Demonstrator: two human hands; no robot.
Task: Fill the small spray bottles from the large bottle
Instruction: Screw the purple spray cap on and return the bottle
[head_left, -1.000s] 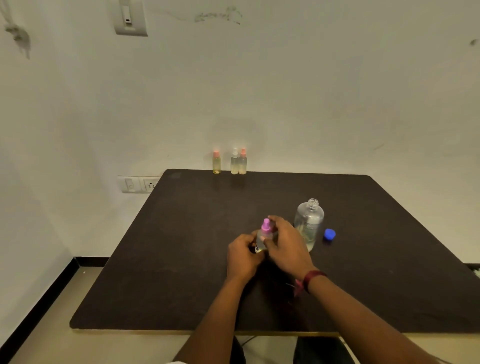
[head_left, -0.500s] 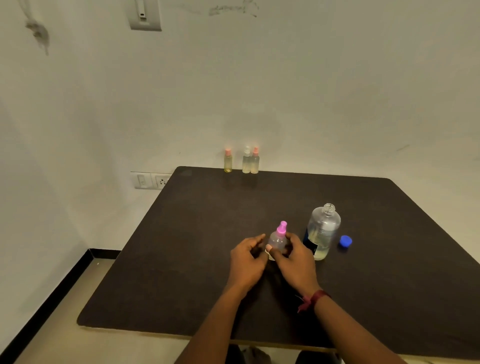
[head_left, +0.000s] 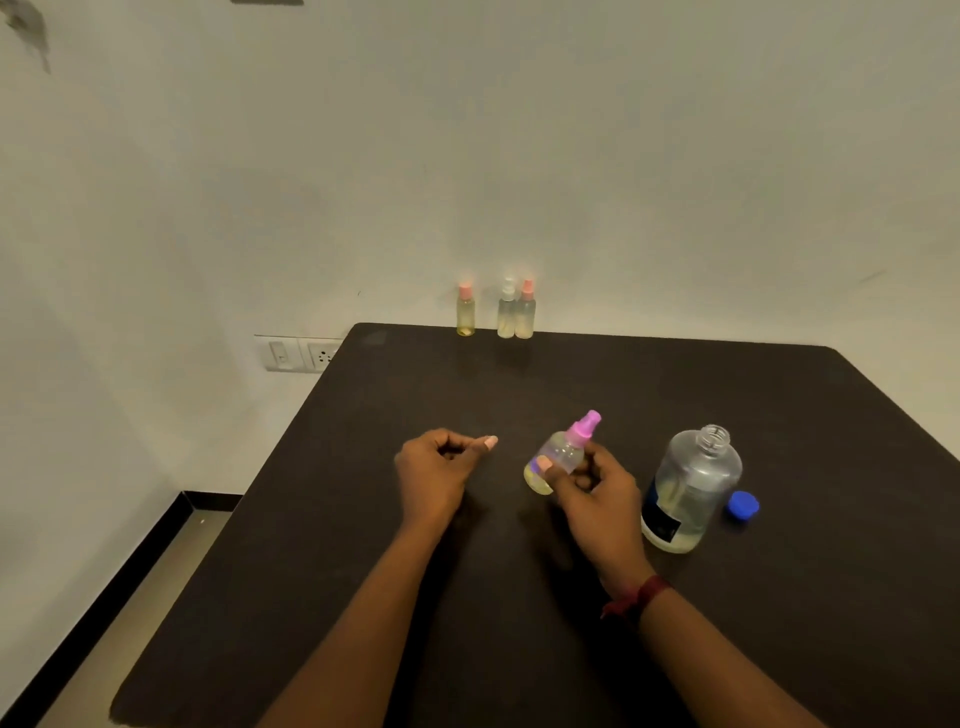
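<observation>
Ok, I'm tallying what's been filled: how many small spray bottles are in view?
4. The pink-capped bottle is held tilted in the right hand. Three stand at the table's far edge: the left bottle apart, the middle bottle and the right bottle close together. None looks hidden.

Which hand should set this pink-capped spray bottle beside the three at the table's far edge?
Right, probably. The right hand grips the pink-capped spray bottle; the left hand holds nothing and is apart from it.

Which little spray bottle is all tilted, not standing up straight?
The spray bottle with the bright pink top, gripped in the right hand. The other three small bottles stand upright in a row at the back.
</observation>
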